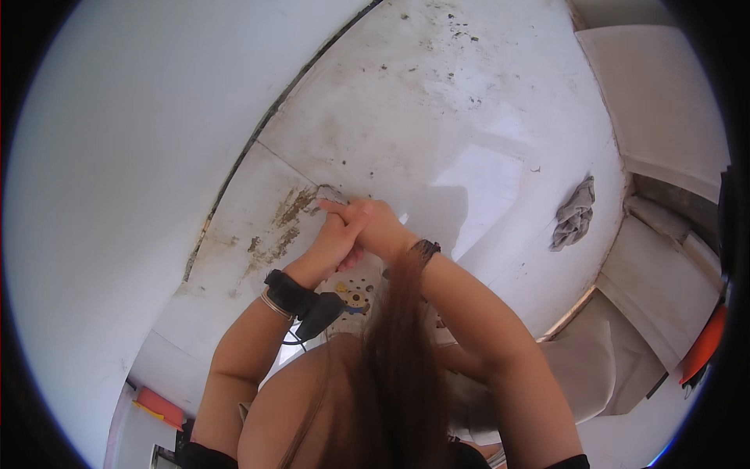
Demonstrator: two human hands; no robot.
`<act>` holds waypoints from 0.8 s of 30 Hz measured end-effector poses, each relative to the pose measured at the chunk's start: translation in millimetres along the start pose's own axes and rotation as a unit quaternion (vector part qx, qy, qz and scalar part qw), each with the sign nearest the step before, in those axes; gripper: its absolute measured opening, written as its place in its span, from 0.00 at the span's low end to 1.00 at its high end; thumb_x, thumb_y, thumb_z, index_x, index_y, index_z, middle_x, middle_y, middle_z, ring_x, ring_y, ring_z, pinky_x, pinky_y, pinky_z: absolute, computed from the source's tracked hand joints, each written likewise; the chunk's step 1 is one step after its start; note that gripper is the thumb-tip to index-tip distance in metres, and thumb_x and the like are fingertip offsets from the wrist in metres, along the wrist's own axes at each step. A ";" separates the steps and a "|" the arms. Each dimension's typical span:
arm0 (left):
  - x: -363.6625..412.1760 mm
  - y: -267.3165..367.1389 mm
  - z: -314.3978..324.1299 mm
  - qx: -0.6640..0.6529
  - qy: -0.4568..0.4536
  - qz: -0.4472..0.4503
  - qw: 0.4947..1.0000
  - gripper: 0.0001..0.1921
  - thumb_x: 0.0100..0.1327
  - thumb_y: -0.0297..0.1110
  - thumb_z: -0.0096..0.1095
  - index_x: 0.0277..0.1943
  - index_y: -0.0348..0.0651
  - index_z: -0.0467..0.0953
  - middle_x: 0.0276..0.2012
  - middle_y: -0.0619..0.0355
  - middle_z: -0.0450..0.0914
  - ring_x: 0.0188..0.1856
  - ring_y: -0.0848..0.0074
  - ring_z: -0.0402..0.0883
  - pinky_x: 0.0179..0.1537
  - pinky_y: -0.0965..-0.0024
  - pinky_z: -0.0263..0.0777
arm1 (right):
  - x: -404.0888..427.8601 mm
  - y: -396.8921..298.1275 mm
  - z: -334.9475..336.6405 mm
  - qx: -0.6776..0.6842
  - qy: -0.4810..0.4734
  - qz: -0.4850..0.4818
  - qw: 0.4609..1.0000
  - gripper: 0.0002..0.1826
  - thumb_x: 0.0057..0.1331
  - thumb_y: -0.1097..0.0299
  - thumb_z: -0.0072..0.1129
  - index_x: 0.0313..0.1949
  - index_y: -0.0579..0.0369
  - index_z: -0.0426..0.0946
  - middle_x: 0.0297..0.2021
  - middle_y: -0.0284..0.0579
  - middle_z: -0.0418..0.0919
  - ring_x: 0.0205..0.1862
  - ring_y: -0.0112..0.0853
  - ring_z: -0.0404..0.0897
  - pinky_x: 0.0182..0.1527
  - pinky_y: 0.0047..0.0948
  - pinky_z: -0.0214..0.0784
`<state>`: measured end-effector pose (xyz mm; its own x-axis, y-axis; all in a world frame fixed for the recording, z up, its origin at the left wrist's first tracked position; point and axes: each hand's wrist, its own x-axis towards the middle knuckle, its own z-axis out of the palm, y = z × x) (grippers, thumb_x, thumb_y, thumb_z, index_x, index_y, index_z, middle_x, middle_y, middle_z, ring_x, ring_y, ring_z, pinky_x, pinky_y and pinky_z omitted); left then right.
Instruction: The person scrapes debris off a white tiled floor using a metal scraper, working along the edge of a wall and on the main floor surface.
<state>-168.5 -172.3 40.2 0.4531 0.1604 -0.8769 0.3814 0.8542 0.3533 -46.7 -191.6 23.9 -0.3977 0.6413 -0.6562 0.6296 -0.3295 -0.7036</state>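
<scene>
My right hand [384,225] is low over a stained white surface, with its fingers around a small piece of grey material [331,192], likely cloth. Only one edge of this material shows past the fingertips. Across the right hand lies my left hand [334,240], its thumb and forefinger on top and other fingers curled underneath. What the left palm holds, if anything, is hidden. Brown grime [295,206] marks the surface just left of the hands. A black strap device [293,296] and a thin bracelet are on my left wrist; a dark band [426,249] circles the right.
A crumpled grey cloth [574,217] lies to the right. Dark specks [451,70] dot the far surface. A black gap runs along a white wall [117,146] on the left. Beige panels [656,105] stand at right. Hanging hair [404,352] covers a printed bear [355,300] partly.
</scene>
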 end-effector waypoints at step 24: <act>-5.0 8.3 1.3 -0.025 -0.029 0.005 0.999 0.26 0.61 0.58 0.48 0.41 0.38 0.65 0.17 0.62 0.67 0.11 0.85 0.63 0.11 0.81 0.55 | -4.6 1.2 -0.1 -0.107 0.061 -0.032 0.992 0.22 0.59 0.63 0.47 0.55 0.35 0.68 0.28 0.41 0.76 0.31 0.37 0.78 0.34 0.32 0.71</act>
<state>-166.6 -166.6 47.9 0.5035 0.1402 -0.8525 0.3375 0.8764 0.3435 -44.0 -194.8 26.1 -0.3665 0.7394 -0.5648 0.7376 -0.1391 -0.6607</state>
